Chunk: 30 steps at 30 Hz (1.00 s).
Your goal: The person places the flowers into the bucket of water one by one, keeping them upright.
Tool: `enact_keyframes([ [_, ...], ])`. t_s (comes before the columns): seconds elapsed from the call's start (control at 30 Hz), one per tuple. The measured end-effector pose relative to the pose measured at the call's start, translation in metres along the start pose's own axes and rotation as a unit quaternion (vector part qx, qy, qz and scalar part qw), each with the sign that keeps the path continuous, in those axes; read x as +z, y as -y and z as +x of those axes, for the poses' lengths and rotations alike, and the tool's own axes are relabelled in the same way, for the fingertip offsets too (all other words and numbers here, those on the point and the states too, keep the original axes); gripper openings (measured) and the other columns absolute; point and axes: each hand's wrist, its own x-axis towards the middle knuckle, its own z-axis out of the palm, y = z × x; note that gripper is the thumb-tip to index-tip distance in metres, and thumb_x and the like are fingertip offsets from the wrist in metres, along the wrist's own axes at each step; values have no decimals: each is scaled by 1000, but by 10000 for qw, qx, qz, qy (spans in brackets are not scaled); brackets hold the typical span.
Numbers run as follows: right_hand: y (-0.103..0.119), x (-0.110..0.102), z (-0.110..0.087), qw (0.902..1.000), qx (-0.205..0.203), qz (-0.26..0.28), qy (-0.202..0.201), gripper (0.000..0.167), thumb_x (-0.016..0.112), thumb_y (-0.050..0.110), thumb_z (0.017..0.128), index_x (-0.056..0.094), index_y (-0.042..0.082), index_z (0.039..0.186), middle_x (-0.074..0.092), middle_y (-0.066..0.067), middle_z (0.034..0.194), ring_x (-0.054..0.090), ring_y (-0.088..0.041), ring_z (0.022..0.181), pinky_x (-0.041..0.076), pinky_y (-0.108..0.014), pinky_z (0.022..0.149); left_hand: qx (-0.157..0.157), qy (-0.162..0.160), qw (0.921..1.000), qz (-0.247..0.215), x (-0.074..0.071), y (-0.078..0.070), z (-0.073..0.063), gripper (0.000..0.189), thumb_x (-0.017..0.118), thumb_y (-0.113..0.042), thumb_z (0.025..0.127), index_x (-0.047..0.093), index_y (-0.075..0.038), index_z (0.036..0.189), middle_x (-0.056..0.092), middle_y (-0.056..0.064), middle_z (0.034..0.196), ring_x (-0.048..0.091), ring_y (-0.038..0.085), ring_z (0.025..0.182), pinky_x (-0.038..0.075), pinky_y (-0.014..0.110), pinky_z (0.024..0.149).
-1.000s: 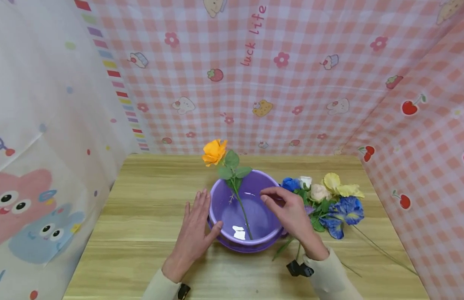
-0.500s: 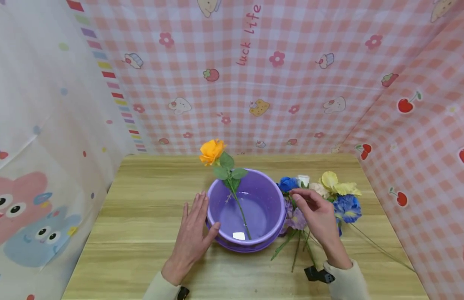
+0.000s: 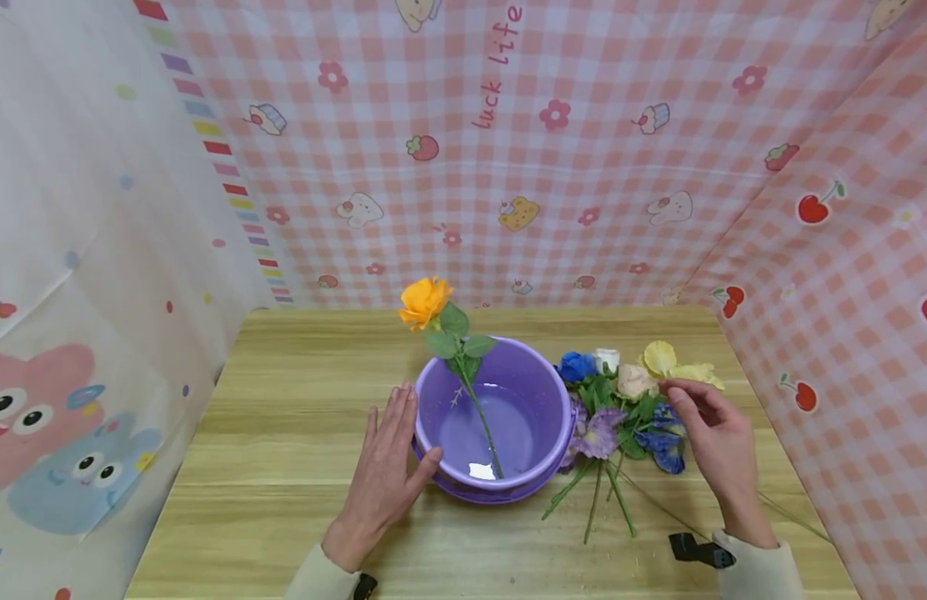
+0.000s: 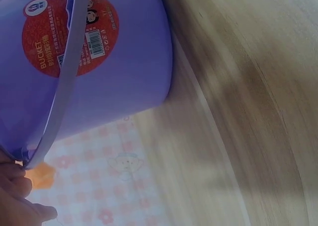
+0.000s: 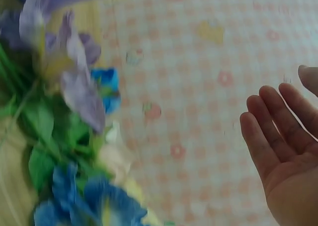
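Observation:
A purple bucket point(image 3: 538, 354) stands mid-table with an orange rose point(image 3: 425, 302) leaning in it, its bloom beyond the far left rim. My left hand point(image 3: 384, 462) rests against the bucket's left side, fingers extended and thumb at the rim. In the left wrist view the bucket's handle point(image 4: 67, 82) hangs across a round red label point(image 4: 35, 49). My right hand point(image 3: 722, 442) is over the right side of the flower pile, overlapping a blue iris point(image 3: 662, 446) in the head view. The right wrist view shows that hand point(image 5: 283, 151) empty, its fingers slightly bent and apart from the blooms.
Beside the bucket lie a purple iris point(image 3: 598, 433), a blue rose point(image 3: 576, 367), a white rose point(image 3: 607, 360), a cream rose point(image 3: 634, 381) and a yellow flower point(image 3: 661, 358), stems towards the front. Checked cloth point(image 3: 463, 183) walls the table's back and right side.
My right hand has moved from the bucket's right rim rightwards over the flowers, uncovering the purple iris. The left hand stays at the bucket; the rose remains in it.

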Motion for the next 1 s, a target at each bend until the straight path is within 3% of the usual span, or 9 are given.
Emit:
enact_keyframes([
  [0.13,-11,-19,3,9998,154,-15,-151,26,64,7,103,68,-10,122,75,10,108,70,-4,99,54,-9,86,19,-19,10000,-14,0,-1,0,84,34,-62,107,30,4,159,26,19,167,25,36,155,20,68,122],
  [0.37,-33,-45,7,9970,185,684,-314,23,63,-5,99,65,-18,118,78,7,102,72,-6,95,57,-11,84,15,-2,10000,-53,1,-1,-1,83,34,-60,108,30,5,159,26,20,168,23,35,156,20,67,123],
  [0.6,-55,-67,12,9990,179,360,171,27,63,-2,100,65,-15,124,76,12,108,71,-1,98,56,-9,84,6,-33,10000,-70,1,1,-2,82,36,-58,108,28,5,159,24,19,168,22,35,156,21,67,122],
  [0.87,-73,-101,18,9931,916,330,651,31,66,4,101,67,-3,131,74,17,113,67,5,104,52,-6,85,-23,1,10000,-97,2,0,-1,83,35,-59,108,29,5,159,24,20,168,21,34,156,21,66,123],
  [1.0,-78,-114,19,9866,1248,-389,979,33,67,14,102,67,2,133,72,24,111,64,11,101,52,-5,81,4,-24,9999,-108,2,0,-1,83,34,-59,108,29,6,159,24,19,168,22,35,156,22,67,122],
])
